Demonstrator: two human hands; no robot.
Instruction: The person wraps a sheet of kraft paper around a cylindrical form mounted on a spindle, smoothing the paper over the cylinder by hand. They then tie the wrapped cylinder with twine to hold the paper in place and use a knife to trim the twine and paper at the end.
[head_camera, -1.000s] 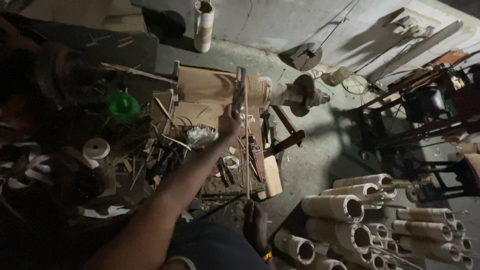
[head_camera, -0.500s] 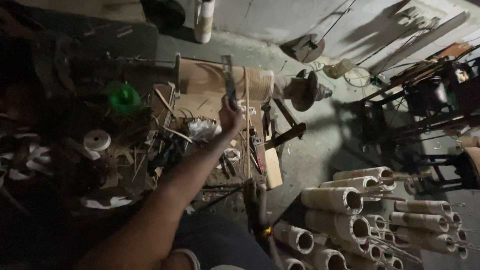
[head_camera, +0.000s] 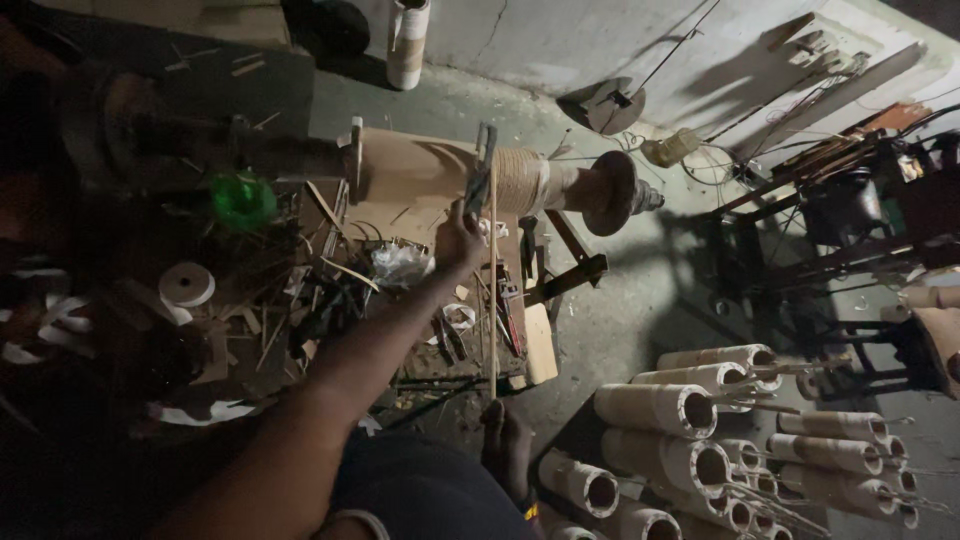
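My left hand reaches forward and is shut on a flat dark tool held upright against a wooden spool. The spool lies sideways on a spindle, and a band of pale thread is wound around it. A long thin stick runs from the spool straight back toward me. My right hand is low in the dim foreground at the stick's near end and seems closed on it. A band sits on its wrist.
A cluttered bench holds sticks, scraps, a tape roll and a green object. Several pale finished spools lie stacked at the lower right. Dark metal frames stand on the right, and a white tube at the back.
Only the camera has shifted slightly. My left hand stays on the tool at the spool and my right hand stays at the stick's near end.
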